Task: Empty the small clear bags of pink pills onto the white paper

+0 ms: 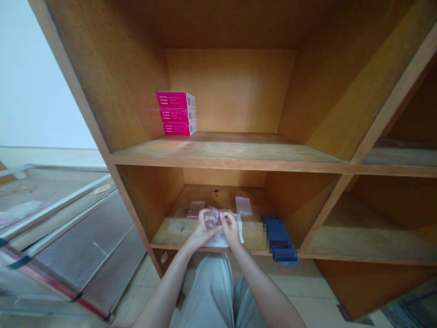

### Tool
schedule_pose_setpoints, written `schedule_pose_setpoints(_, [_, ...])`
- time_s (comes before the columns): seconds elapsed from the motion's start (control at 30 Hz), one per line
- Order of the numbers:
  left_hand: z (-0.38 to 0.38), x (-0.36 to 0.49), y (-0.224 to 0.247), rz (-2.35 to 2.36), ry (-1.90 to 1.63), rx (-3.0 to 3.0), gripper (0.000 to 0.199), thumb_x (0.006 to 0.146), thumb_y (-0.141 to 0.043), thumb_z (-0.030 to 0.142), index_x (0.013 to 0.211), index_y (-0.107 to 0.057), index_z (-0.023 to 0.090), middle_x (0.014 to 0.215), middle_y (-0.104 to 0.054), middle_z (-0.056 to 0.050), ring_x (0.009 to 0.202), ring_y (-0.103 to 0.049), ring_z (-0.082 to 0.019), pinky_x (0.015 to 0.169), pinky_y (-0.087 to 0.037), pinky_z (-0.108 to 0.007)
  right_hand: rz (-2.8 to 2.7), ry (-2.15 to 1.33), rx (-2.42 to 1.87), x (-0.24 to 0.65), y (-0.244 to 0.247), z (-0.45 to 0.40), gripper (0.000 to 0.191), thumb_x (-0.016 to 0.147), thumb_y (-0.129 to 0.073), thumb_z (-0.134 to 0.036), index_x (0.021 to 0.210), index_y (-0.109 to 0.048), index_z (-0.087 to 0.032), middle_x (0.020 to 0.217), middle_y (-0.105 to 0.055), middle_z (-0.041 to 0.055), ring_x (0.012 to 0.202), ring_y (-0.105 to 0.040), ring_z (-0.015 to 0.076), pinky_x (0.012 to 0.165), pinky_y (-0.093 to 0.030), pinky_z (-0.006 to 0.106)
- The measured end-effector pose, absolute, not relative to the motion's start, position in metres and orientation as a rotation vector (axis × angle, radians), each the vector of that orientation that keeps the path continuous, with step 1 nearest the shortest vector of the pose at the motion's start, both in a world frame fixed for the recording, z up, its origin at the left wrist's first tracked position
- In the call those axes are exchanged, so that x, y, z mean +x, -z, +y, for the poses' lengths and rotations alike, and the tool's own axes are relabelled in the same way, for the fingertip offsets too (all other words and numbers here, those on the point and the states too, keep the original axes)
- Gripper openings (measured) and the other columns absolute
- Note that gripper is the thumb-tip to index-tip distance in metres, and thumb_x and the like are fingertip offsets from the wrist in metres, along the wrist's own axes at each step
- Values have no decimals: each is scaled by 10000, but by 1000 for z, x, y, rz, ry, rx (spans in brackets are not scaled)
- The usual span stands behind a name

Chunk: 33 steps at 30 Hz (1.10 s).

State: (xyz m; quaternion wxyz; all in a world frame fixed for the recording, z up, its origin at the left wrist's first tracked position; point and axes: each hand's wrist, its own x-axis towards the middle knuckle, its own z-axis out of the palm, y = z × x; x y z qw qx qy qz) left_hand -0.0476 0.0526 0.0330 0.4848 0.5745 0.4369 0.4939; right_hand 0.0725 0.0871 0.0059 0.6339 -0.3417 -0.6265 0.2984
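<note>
A small clear plastic bag [213, 216] is held between my two hands over the lower shelf. My left hand [205, 230] has its fingers closed on the bag's left side. On the other side my right hand [230, 228] pinches the same bag. Whether anything lies inside the bag I cannot make out. Beneath the hands a white cloth or sheet [218, 240] lies near the shelf's front edge. Behind my left hand is a flat clear bag [195, 208], and a whitish flat bag [243, 206] lies behind my right hand.
Three stacked pink boxes [175, 114] stand on the upper shelf [232, 150]. A blurred dark blue thing [280, 239] hangs over the lower shelf's [254, 237] front edge at right. Left of the cabinet is a metal-framed rack [82, 228]. My knees are below the shelf.
</note>
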Motion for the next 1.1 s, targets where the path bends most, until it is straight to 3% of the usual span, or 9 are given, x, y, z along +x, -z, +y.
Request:
schedule_pose_setpoints(0.13, [55, -52, -30, 1073, -1174, 1296, 550, 661, -630, 360, 1068, -277, 247, 883, -552, -6, 675, -571, -115, 529, -485, -232, -1420, -698, -804, 72, -3, 88, 178, 824, -425, -283, 717, -535, -192, 737, -546, 21, 736, -514, 148, 685, -410, 258])
schedule_pose_setpoints(0.3, [63, -58, -28, 1081, -1324, 1251, 321, 744, -523, 421, 940, -510, 168, 894, -609, -44, 804, -586, -139, 696, -473, -238, -1441, -718, -794, 72, -3, 88, 172, 809, -427, -248, 678, -522, -191, 707, -536, 13, 712, -506, 144, 671, -402, 254])
schedule_pose_setpoints(0.37, [66, -59, -25, 1092, -1354, 1187, 334, 728, -532, 451, 885, -550, 157, 857, -624, -37, 773, -596, -144, 661, -475, -229, -1439, -720, -794, 72, -3, 88, 166, 795, -431, -230, 656, -511, -190, 689, -528, 8, 695, -497, 142, 663, -396, 253])
schedule_pose_setpoints(0.47, [68, -61, -19, 1095, -1312, 1066, 372, 675, -583, 478, 859, -544, 157, 711, -627, -6, 580, -596, -127, 516, -468, -222, -1417, -713, -797, 72, -2, 89, 152, 765, -431, -199, 622, -485, -191, 651, -504, -6, 659, -480, 137, 635, -388, 244])
schedule_pose_setpoints(0.63, [68, -65, -6, 1036, -1262, 998, 410, 652, -610, 480, 881, -504, 158, 592, -621, 1, 444, -589, -139, 365, -368, -184, -1408, -715, -801, 71, -3, 88, 148, 730, -429, -169, 589, -468, -192, 632, -499, -11, 635, -475, 134, 615, -385, 239])
schedule_pose_setpoints(1.1, [65, -67, -7, 1028, -1249, 1038, 373, 638, -640, 441, 823, -551, 130, 642, -651, -37, 487, -604, -143, 374, -379, -189, -1462, -720, -808, 71, -1, 88, 177, 791, -431, -235, 644, -519, -189, 653, -538, 5, 650, -504, 138, 620, -407, 246])
